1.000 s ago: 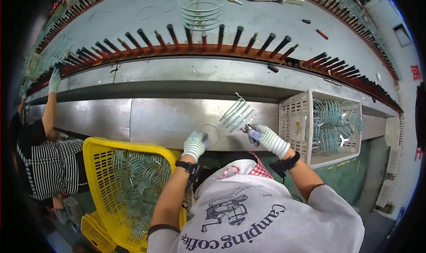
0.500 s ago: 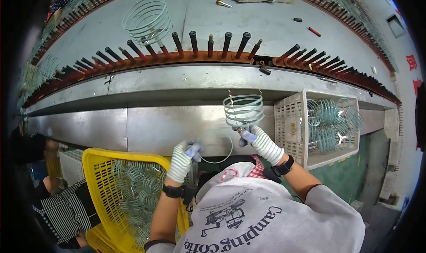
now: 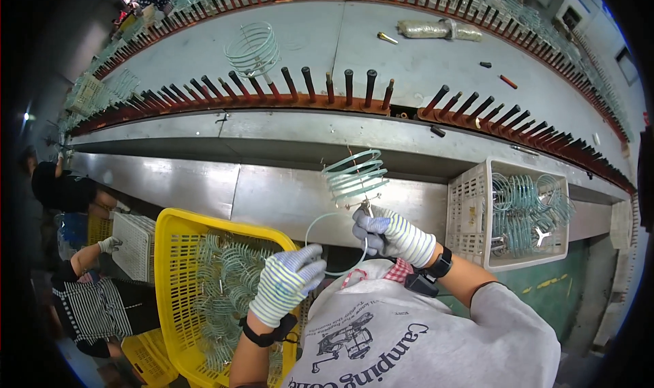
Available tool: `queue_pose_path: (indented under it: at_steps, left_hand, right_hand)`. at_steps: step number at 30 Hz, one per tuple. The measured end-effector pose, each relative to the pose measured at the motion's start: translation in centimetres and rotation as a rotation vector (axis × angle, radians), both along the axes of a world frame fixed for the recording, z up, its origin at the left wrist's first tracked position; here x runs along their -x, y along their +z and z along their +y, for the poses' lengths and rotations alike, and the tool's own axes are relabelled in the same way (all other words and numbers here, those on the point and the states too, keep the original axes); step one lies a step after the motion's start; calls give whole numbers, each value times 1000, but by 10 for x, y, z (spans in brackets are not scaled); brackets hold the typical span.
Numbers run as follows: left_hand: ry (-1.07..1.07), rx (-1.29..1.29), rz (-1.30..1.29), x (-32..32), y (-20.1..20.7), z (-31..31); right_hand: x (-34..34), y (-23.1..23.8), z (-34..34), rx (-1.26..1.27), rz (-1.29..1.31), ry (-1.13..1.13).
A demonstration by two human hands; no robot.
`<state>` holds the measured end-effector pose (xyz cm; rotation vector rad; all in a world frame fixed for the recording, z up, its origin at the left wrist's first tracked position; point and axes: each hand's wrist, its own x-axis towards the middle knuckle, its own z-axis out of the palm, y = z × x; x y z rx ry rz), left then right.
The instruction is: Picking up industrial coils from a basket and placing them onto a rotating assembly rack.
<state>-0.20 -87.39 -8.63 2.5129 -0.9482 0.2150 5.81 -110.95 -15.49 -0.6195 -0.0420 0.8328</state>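
From the head camera, I have the right hand (image 3: 395, 233) in its striped glove, fingers closed on the base of a pale green wire coil (image 3: 355, 177), which tilts up above the steel ledge (image 3: 279, 214). And over to the left hand (image 3: 289, 282), gloved too: its fingers are curled in narrow, pinching a single wire ring (image 3: 313, 220) that loops across the gap between the hands. The ring's far side runs right by the right hand's fingers; touching or not, I can't tell. Beside my left forearm there's the yellow basket (image 3: 161, 279), loaded with more coils; on the right, the white crate (image 3: 470, 214) holds another batch. Up beyond the ledge runs a row of dark-tipped pegs (image 3: 349, 88), with one big coil (image 3: 252, 49) standing behind them. Far left, a co-worker's gloved hand (image 3: 110, 245) is at a pale crate (image 3: 136, 252).
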Motion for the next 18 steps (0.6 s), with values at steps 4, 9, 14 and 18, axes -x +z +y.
queue_pose_path:
  at_steps: [4,9,14,18]
  left_hand:
    - [-46,-202,-10,22,12,-24]
    - [52,-134,60,40,33,-42]
    - [707,983,440,36,61,-48]
    - [583,1278,505,34,70,-72]
  right_hand:
    - [12,13,-21,-101,78,87]
    - [14,17,-47,42,-8,74]
    - [21,13,-78,622,-977,-481]
    - [33,21,-109,840,-1359,-162]
